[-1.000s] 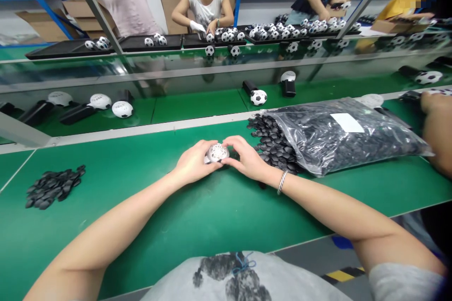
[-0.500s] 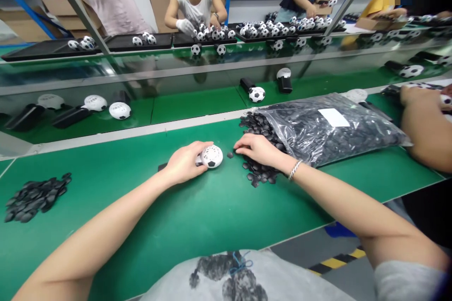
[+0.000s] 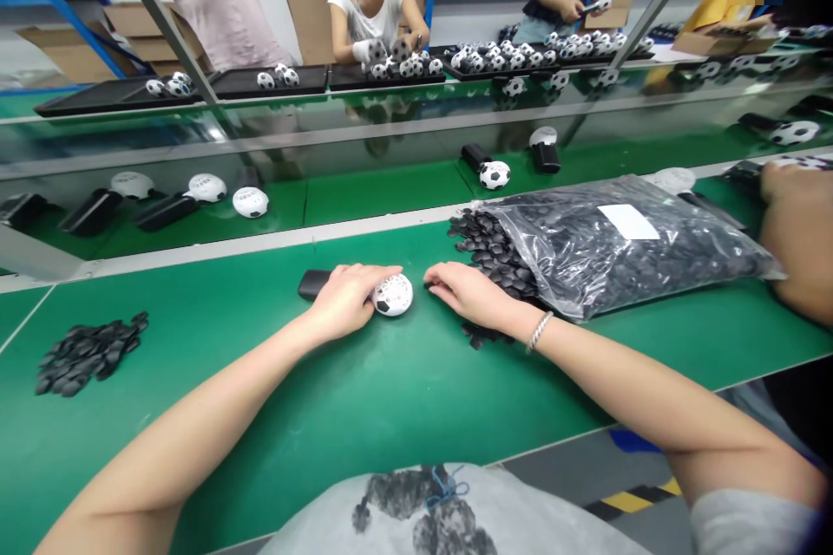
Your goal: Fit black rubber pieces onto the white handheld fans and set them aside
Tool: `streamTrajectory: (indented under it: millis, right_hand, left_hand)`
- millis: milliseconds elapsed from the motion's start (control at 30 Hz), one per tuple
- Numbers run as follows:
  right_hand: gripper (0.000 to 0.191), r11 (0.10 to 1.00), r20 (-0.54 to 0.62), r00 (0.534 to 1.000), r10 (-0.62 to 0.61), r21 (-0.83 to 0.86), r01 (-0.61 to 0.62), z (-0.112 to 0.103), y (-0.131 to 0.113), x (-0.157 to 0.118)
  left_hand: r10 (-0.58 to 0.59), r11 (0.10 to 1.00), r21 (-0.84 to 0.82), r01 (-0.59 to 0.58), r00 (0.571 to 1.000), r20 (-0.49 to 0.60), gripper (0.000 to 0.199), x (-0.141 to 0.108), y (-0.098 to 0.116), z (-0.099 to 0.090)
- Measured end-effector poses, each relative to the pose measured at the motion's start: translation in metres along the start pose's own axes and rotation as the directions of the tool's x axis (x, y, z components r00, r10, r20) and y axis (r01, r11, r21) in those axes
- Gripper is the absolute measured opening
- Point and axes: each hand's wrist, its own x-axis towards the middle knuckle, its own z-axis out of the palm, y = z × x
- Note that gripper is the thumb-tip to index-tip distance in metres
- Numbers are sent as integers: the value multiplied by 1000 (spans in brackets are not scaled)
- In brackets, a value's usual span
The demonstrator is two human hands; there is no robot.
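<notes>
My left hand [image 3: 346, 302] is closed around a small soccer-ball-shaped item. Its white ball head [image 3: 395, 298] has black patches and points toward my right hand, while a black handle [image 3: 313, 284] sticks out behind my fingers. Fingertips of my right hand [image 3: 463, 288] pinch a small black piece [image 3: 428, 284], mostly covered by the fingers, just right of the ball. Beneath and beyond that wrist lies a heap of flat black pieces [image 3: 495, 250], spilling from a clear plastic bag [image 3: 683, 256] with a white label.
Another pile of black pieces [image 3: 91, 353] lies on the green table [image 3: 364, 416] at left. Behind a pale ledge, a green conveyor [image 3: 364, 191] carries several ball-headed items. Across it, co-workers handle soccer balls on black trays [image 3: 84, 95]. A neighbour's arm [image 3: 797, 234] rests at right.
My right fingers have closed on the loose black piece that lay on the table. More of the black handle shows behind my left hand. The whole view has shifted slightly.
</notes>
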Motion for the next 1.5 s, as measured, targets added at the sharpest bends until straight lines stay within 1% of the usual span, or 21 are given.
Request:
streamTrajectory:
  millis: [67,133,200,300,433,467,533,633,700,867,933,1033,1133,1200,1267,1333,1400,1500]
  right_hand:
    - [16,986,-28,999,-21,163,25,-4,-5,-2]
    - [17,964,-43,994,-103,244,110,-7,-11,-1]
    - [19,949,-60,983,-171,258,181,-8,-15,1]
    - [13,940,-83,972,-220,248,234,-6,-17,9]
    - [11,910,-98,957,-272,297,289,-1,-15,17]
    - [10,904,-101,959,-267,318,285,1,-14,19]
    - [9,898,-111,970,-214,368,240,5,-11,20]
    - [23,890,-131,986,-108,429,154,10,-7,21]
    - [28,877,-122,990,-66,466,116,12,-6,22]
    - [30,854,-30,1000,-8,520,22,13,-10,23]
    - [30,859,-28,1000,4,511,11,14,-13,23]
    - [29,866,-55,998,13,499,16,15,-16,25]
    - [28,855,-22,999,28,519,-12,8,-9,26]
    - [24,887,5,998,57,458,-53,-3,3,25]
    - [17,951,8,995,101,293,-99,-17,17,20]
    - [14,984,32,991,128,119,-131,-27,27,12]
    - [16,993,91,989,117,16,-119,-30,31,4]
    - [20,993,143,988,67,-102,-52,-22,27,-2]
  left_hand:
    - [-1,1000,-3,1,1000,13,63,-1,1,-1]
    - [-9,1000,-18,9,999,34,61,-1,2,-1]
    - [-38,999,-35,39,999,34,64,0,4,-1]
    - [-101,995,-21,100,995,-11,73,2,9,3]
    - [-139,990,14,140,988,-64,67,4,15,7]
    - [-142,989,19,144,987,-72,65,4,16,7]
    - [-143,989,29,146,986,-82,61,4,18,8]
    - [-132,990,41,137,986,-102,56,3,20,9]
    - [-119,991,39,124,986,-121,53,2,21,10]
    - [-90,996,-13,89,987,-130,48,2,21,11]
    - [-84,996,-34,80,988,-128,47,3,19,11]
    - [-78,997,-37,74,988,-132,47,3,17,11]
    - [-36,999,-37,31,993,-115,50,0,14,12]
    - [-2,999,-32,-2,994,-112,58,-3,13,14]
    - [3,1000,-1,-3,992,-130,65,-5,11,15]
    - [-4,1000,24,7,992,-123,68,-4,10,14]
    - [9,1000,3,-9,998,-55,66,-1,7,11]
    - [53,996,-75,-48,996,72,70,5,2,4]
